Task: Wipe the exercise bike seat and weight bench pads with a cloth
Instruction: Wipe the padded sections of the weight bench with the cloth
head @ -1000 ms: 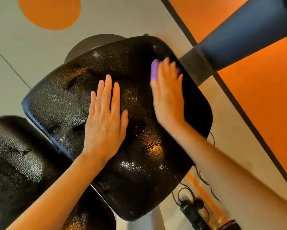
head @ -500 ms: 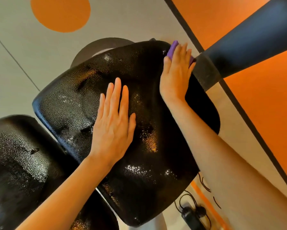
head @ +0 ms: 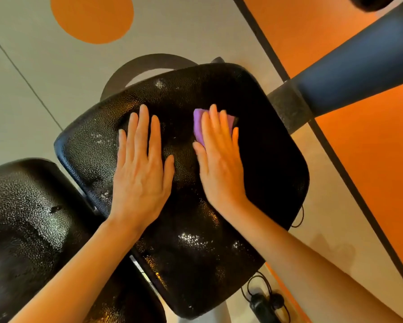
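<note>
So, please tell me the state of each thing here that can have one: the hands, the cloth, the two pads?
left hand: flat, fingers straight, pressing on the pad
right hand: flat, fingers straight, pressing the cloth down
purple cloth: folded small, mostly hidden under the fingers
black pad: shiny, with wet-looking speckles
second black pad: untouched, also shiny

Both hands flat on black seat pad (head: pixel 265 173) — purple cloth (head: pixel 199 127) under right hand (head: pixel 219 159).
</note>
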`<state>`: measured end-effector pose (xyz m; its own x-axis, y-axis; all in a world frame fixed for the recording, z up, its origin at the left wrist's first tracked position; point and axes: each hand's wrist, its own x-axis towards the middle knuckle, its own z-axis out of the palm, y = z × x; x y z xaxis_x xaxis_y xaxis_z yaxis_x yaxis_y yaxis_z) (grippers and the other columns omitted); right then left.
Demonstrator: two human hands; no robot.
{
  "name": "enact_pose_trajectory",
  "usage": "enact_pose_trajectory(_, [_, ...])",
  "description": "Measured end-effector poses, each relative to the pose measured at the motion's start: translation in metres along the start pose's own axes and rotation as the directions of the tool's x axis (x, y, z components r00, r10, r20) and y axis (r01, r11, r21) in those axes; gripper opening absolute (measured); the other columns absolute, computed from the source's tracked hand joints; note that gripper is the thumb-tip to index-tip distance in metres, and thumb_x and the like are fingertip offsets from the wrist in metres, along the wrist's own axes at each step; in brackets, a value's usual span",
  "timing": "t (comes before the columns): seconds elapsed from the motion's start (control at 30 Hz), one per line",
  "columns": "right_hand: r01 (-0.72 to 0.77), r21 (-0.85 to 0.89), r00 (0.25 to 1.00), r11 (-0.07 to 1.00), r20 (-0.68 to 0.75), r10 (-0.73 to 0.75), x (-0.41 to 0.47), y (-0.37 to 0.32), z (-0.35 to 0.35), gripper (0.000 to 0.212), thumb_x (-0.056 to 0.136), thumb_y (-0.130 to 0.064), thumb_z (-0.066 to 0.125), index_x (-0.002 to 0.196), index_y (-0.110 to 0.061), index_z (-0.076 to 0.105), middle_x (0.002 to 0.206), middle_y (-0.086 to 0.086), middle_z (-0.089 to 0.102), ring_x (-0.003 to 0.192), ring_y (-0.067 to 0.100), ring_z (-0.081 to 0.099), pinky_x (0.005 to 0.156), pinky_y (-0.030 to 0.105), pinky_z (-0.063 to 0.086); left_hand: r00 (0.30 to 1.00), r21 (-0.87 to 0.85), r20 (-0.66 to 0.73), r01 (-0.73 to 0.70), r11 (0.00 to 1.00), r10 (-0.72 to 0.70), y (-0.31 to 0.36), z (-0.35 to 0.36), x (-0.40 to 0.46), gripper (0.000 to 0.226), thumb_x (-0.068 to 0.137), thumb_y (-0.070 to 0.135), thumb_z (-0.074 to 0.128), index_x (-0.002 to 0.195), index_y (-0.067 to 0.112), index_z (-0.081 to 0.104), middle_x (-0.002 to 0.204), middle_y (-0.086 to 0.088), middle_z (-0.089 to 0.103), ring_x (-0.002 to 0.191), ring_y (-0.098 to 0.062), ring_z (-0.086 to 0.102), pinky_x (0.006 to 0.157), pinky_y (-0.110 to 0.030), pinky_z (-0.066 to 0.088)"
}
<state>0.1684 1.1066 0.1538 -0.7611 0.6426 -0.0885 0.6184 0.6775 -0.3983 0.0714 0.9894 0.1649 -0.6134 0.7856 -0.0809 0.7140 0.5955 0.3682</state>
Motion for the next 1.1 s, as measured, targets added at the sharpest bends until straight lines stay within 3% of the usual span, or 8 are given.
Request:
enact_pose_trajectory(0.07, [0.021,-0.052,1.000,0.998,-0.014,-0.021,0.028,0.023,-0.008,0.053,0.105,-0.032,0.020,0.153,-0.011,0.018,0.162,0.011,0.015,0.151,0.026,0.009,0.123,0.044,0.006,1.000,0.003,-0.004,-0.005,1.000,0.005,0.000,0.001,0.001,0.066,0.102,0.029,0.040,0.155,0.002,0.011,0.164,-0.017,0.002,0.152,-0.030,-0.001,0.124,-0.046,0.003])
enact_pose_trajectory(0.23, [-0.385,-0.016,0.910,0.923,-0.170,0.377,0.105,0.035,-0.013,0.054,0.106,-0.032,0.022,0.154,-0.009,0.016,0.163,0.012,0.011,0.151,0.028,0.006,0.122,0.051,0.008,1.000,0.017,-0.014,-0.010,1.000,0.010,0.000,0.002,0.001,0.067,0.102,0.029,0.040,0.155,0.001,0.011,0.164,-0.018,0.003,0.152,-0.032,0.001,0.124,-0.047,0.005])
enact_pose_trajectory(0.43, [0.007,-0.041,1.000,0.999,-0.024,-0.008,0.042,0.017,-0.005,0.053,0.106,-0.032,0.020,0.154,-0.011,0.017,0.163,0.010,0.012,0.151,0.025,0.006,0.121,0.041,0.001,1.000,0.008,-0.013,-0.008,1.000,0.008,0.000,0.000,0.002,0.068,0.100,0.030,0.041,0.155,0.002,0.012,0.164,-0.017,0.003,0.152,-0.031,0.000,0.124,-0.044,0.002])
enact_pose_trajectory(0.6, [-0.429,0.001,0.890,0.903,-0.172,0.423,0.124,0.030,-0.013,0.052,0.107,-0.030,0.021,0.154,-0.009,0.016,0.163,0.012,0.010,0.151,0.028,0.005,0.122,0.051,0.006,0.999,0.019,-0.035,-0.022,1.000,0.023,-0.002,0.002,0.002,0.066,0.102,0.031,0.038,0.155,0.002,0.012,0.164,-0.018,0.004,0.152,-0.031,0.002,0.124,-0.044,0.003])
enact_pose_trajectory(0.73, [0.110,0.001,0.994,0.994,-0.027,-0.110,0.033,-0.019,0.009,0.052,0.104,-0.028,0.026,0.152,-0.009,0.023,0.161,0.011,0.017,0.151,0.026,0.012,0.122,0.042,0.006,1.000,0.000,-0.027,-0.012,1.000,0.012,-0.001,0.002,0.001,0.068,0.100,0.028,0.043,0.155,0.003,0.012,0.164,-0.016,0.002,0.153,-0.029,-0.001,0.124,-0.041,-0.001])
enact_pose_trajectory(0.8, [0.184,-0.036,0.983,0.982,0.003,-0.184,0.046,0.000,0.003,0.050,0.105,-0.027,0.026,0.152,-0.009,0.022,0.161,0.012,0.018,0.151,0.026,0.012,0.122,0.042,0.005,0.999,-0.009,-0.029,-0.017,1.000,0.017,-0.002,0.001,0.002,0.068,0.101,0.029,0.042,0.155,0.003,0.011,0.164,-0.016,0.001,0.153,-0.028,-0.002,0.124,-0.041,-0.002])
enact_pose_trajectory(0.97, [-0.407,0.024,0.901,0.913,-0.153,0.406,0.131,0.021,-0.013,0.051,0.107,-0.031,0.020,0.154,-0.010,0.017,0.163,0.011,0.009,0.152,0.027,0.003,0.122,0.050,0.003,0.999,0.015,-0.047,-0.024,1.000,0.025,-0.002,0.002,0.002,0.066,0.102,0.031,0.039,0.155,0.002,0.012,0.164,-0.017,0.002,0.153,-0.030,0.000,0.124,-0.042,0.000])
enact_pose_trajectory(1.1, [0.100,0.047,0.995,0.994,0.011,-0.101,0.072,-0.018,0.003,0.051,0.106,-0.028,0.026,0.153,-0.011,0.019,0.163,0.010,0.013,0.151,0.025,0.006,0.121,0.040,0.000,0.999,0.015,-0.043,-0.025,1.000,0.025,-0.003,0.002,0.002,0.065,0.102,0.031,0.038,0.155,0.002,0.013,0.164,-0.017,0.003,0.153,-0.030,-0.001,0.124,-0.042,-0.001])
